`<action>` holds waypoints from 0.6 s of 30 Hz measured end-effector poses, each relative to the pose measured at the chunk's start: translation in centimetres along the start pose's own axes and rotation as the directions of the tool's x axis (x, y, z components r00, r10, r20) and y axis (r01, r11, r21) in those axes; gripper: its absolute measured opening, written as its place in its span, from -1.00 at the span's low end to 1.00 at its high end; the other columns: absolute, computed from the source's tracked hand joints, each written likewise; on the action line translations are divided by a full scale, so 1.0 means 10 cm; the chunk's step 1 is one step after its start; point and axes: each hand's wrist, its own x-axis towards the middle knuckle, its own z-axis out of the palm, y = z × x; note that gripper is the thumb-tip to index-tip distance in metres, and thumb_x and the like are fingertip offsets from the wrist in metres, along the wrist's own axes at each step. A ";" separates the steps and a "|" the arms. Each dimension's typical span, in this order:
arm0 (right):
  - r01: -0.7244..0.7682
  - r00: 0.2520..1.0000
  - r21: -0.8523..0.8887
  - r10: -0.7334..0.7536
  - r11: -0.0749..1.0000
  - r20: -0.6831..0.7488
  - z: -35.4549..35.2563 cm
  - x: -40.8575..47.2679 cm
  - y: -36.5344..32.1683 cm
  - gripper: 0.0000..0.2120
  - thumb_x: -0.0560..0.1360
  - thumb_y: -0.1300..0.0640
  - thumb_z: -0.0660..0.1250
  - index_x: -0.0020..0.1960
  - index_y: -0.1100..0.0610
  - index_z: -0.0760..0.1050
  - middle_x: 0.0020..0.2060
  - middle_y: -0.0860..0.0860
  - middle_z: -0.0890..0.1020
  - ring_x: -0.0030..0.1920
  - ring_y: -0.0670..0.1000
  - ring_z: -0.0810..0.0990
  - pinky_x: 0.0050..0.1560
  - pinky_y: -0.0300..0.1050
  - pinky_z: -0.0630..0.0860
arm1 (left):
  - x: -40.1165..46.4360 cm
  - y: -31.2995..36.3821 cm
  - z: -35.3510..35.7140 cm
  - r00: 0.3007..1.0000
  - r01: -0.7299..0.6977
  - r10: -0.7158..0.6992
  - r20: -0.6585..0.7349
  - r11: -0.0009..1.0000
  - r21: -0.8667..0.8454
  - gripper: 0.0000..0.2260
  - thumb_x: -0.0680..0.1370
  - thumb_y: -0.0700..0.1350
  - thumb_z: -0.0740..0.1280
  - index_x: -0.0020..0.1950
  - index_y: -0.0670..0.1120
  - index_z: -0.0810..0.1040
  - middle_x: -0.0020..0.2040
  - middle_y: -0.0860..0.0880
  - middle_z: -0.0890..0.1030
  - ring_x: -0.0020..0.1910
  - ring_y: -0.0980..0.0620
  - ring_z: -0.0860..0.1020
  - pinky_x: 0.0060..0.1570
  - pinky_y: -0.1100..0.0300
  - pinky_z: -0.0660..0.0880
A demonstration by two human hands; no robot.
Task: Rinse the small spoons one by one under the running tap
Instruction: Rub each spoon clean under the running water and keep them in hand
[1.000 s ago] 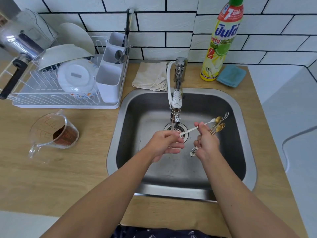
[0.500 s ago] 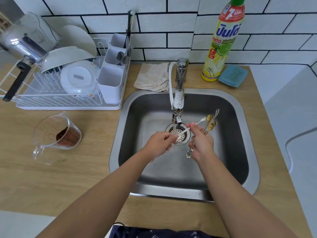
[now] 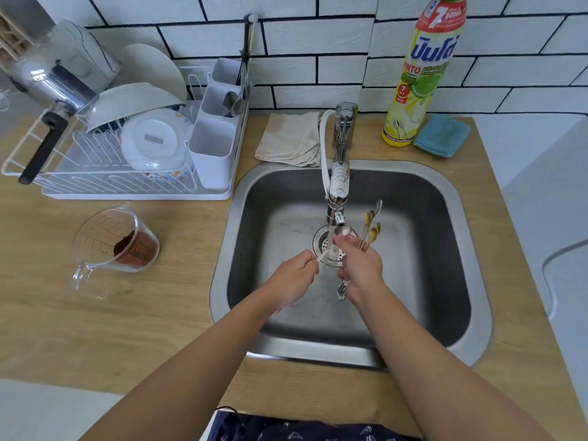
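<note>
Over the steel sink [image 3: 451, 249], my left hand [image 3: 294, 276] pinches the white handle of a small spoon [image 3: 324, 254]. Its bowl end lies under the tap [image 3: 339, 198] in the running water, beside the fingertips of my right hand [image 3: 361, 265]. My right hand also grips a bundle of small spoons [image 3: 370, 227], gold and silver bowls fanned up and to the right, handle ends poking out below the palm. The drain strainer [image 3: 321, 240] sits right beneath.
A white dish rack [image 3: 127, 160] with bowls, a pan and a cutlery caddy stands at the left. A measuring jug [image 3: 111, 246] with brown powder sits on the wooden counter. Behind the sink lie a cloth [image 3: 289, 138], a dish soap bottle [image 3: 423, 71] and a blue sponge [image 3: 442, 135].
Both hands have shifted left and toward the tap, bringing the white-handled spoon's bowl from beside the spout into the water stream. The bundle stays gripped in my right hand.
</note>
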 end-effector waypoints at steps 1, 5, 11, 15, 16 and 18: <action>0.001 1.000 -0.050 0.001 0.999 0.028 0.01 -0.05 0.04 -0.90 0.45 0.17 0.57 -0.19 0.08 0.66 -0.49 -0.11 0.46 -0.58 -0.14 0.19 -0.56 -0.24 0.14 | 0.01 0.02 0.01 1.000 0.012 -0.012 -0.006 1.000 -0.019 -0.81 0.61 -0.05 0.12 -0.11 -0.03 0.47 -0.33 0.06 0.44 -0.39 0.08 0.33 -0.47 0.21 0.24; 0.015 0.998 -0.105 -0.008 0.994 0.068 0.00 -0.07 0.08 -0.79 0.43 0.17 0.59 -0.22 0.03 0.57 -0.54 -0.13 0.40 -0.55 -0.12 0.15 -0.57 -0.24 0.12 | 0.02 0.04 0.00 0.996 0.092 -0.090 0.022 0.989 -0.119 -0.80 0.57 -0.05 0.13 -0.21 0.02 0.47 -0.39 0.06 0.39 -0.46 0.09 0.26 -0.53 0.27 0.15; 0.031 0.999 -0.059 -0.031 0.998 -0.010 -0.06 0.05 -0.05 -0.90 0.45 0.16 0.56 -0.07 0.06 0.67 -0.49 -0.16 0.55 -0.61 -0.20 0.28 -0.58 -0.28 0.20 | -0.03 -0.06 -0.07 0.990 0.142 -0.140 0.030 0.983 -0.114 -0.80 0.56 -0.09 0.10 -0.23 -0.02 0.42 -0.39 0.02 0.33 -0.44 0.04 0.21 -0.46 0.19 0.08; 0.074 0.996 -0.164 -0.064 0.984 0.066 -0.02 -0.01 0.04 -0.80 0.42 0.14 0.60 -0.01 0.00 0.64 -0.34 -0.15 0.64 -0.53 -0.20 0.35 -0.53 -0.24 0.24 | -0.02 -0.12 -0.15 0.991 0.132 -0.132 -0.008 0.976 0.172 -0.71 0.63 -0.01 0.03 -0.23 -0.02 0.39 -0.27 -0.05 0.45 -0.31 -0.03 0.35 -0.31 0.08 0.28; 0.080 0.995 -0.169 -0.070 0.982 0.065 -0.02 -0.02 0.05 -0.79 0.43 0.12 0.59 0.01 -0.01 0.64 -0.30 -0.13 0.68 -0.52 -0.18 0.35 -0.52 -0.23 0.25 | -0.01 -0.14 -0.17 0.990 0.141 -0.138 -0.031 0.968 0.207 -0.65 0.64 0.06 0.00 -0.22 -0.02 0.42 -0.21 -0.09 0.50 -0.24 -0.07 0.42 -0.22 0.05 0.33; 0.080 0.994 -0.140 -0.070 0.987 0.080 0.00 -0.03 0.06 -0.85 0.51 0.08 0.52 0.04 0.04 0.62 -0.18 -0.04 0.77 -0.54 -0.18 0.31 -0.54 -0.24 0.23 | 0.01 -0.18 -0.22 0.980 0.196 -0.179 -0.092 0.952 0.236 -0.48 0.62 0.24 -0.06 -0.13 -0.05 0.56 -0.07 -0.14 0.59 -0.06 -0.15 0.54 -0.06 0.03 0.39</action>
